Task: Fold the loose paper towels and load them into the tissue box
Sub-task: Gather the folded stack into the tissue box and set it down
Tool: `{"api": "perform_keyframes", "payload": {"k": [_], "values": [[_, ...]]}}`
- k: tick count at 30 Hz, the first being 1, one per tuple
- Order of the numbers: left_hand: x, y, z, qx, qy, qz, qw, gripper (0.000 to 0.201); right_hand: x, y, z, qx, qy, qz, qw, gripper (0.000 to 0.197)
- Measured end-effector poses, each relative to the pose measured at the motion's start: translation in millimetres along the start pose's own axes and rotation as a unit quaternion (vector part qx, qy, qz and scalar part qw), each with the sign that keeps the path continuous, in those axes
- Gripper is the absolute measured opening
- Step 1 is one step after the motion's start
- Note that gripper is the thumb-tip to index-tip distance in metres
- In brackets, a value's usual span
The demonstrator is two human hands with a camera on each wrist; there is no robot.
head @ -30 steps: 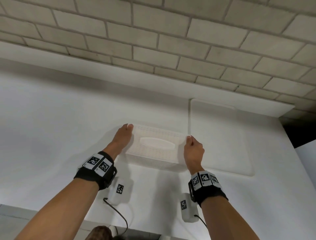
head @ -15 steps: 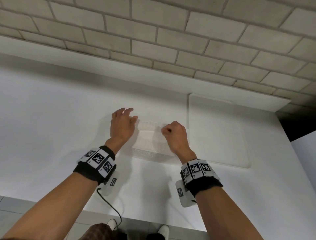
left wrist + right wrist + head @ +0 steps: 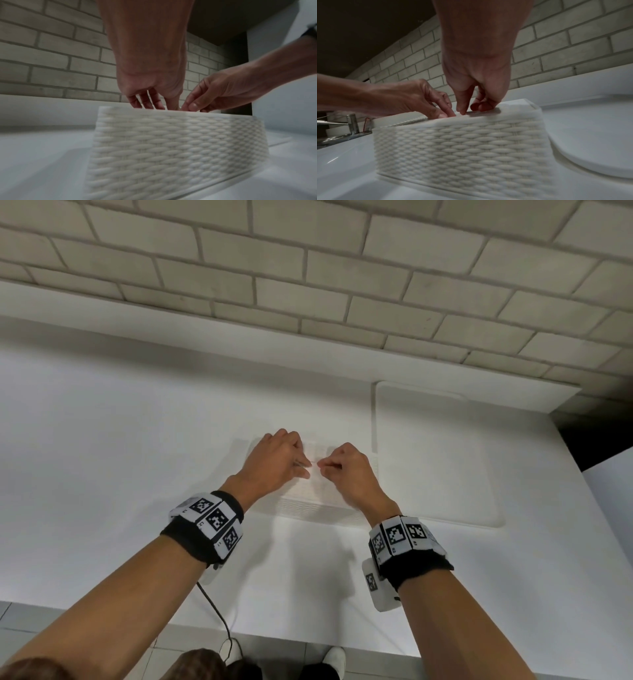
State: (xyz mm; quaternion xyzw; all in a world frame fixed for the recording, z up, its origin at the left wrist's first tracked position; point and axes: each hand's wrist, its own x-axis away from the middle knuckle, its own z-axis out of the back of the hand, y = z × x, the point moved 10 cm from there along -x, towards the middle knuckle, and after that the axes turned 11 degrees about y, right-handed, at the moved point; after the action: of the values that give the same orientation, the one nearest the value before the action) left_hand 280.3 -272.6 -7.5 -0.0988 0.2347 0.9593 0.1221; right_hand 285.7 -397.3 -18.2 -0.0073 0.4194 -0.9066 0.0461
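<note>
The tissue box (image 3: 310,494) is white with a woven, basket-like wall, and stands on the white counter (image 3: 102,474) near the brick wall, its long axis running left to right. The left hand (image 3: 274,460) and right hand (image 3: 349,470) meet over the middle of its top, fingers curled down; whether they pinch anything I cannot tell.

White counter (image 3: 102,440) bearing woven tissue box (image 3: 308,501)

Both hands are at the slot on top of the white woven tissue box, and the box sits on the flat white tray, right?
Not on the tray. In the head view the white woven tissue box sits on the counter left of the flat white tray. Both hands, left and right, are at its top.
</note>
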Motion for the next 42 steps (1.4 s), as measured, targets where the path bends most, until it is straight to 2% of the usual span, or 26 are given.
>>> {"api": "perform_keyframes", "payload": {"k": [4,8,16,20,24,28,34,37,42], "values": [[-0.6,3.1,-4.1,-0.015,0.014,-0.008,1.0,0.017,4.2,-0.2,-4.8,0.028,0.016,0.021,0.999,0.02],[6.5,3.8,-3.1,0.018,0.048,-0.026,0.998,0.009,7.5,-1.0,-5.3,0.02,0.029,0.03,0.999,0.016],[8.8,-7.0,-6.6,0.107,0.051,0.032,0.992,0.007,6.6,-4.1,-9.0,0.017,0.052,0.037,0.998,0.012],[11.9,-19.5,-6.1,0.226,0.074,0.094,0.967,0.016,10.3,-7.9,-11.5,0.051,0.085,0.069,0.993,0.008],[13.7,-20.5,-3.5,0.272,0.079,0.114,0.952,0.017,13.1,-1.2,-7.3,-0.035,0.12,0.052,0.991,0.012],[11.7,-15.2,-2.6,0.27,0.083,0.094,0.955,0.01,16.0,-0.6,-3.2,-0.09,0.118,0.053,0.988,0.008],[13.8,-11.7,-3.5,0.238,0.059,0.079,0.966,0.02,13.4,1.1,-3.0,-0.109,0.09,0.044,0.989,0.001],[11.4,-15.8,1.2,0.289,0.063,0.104,0.95,0.009,12.9,2.0,-3.6,-0.128,0.095,0.028,0.987,0.01],[9.8,-17.6,-0.7,0.267,0.07,0.106,0.955,0.007,15.5,0.6,2.8,-0.188,0.082,-0.006,0.979,0.019]]}}
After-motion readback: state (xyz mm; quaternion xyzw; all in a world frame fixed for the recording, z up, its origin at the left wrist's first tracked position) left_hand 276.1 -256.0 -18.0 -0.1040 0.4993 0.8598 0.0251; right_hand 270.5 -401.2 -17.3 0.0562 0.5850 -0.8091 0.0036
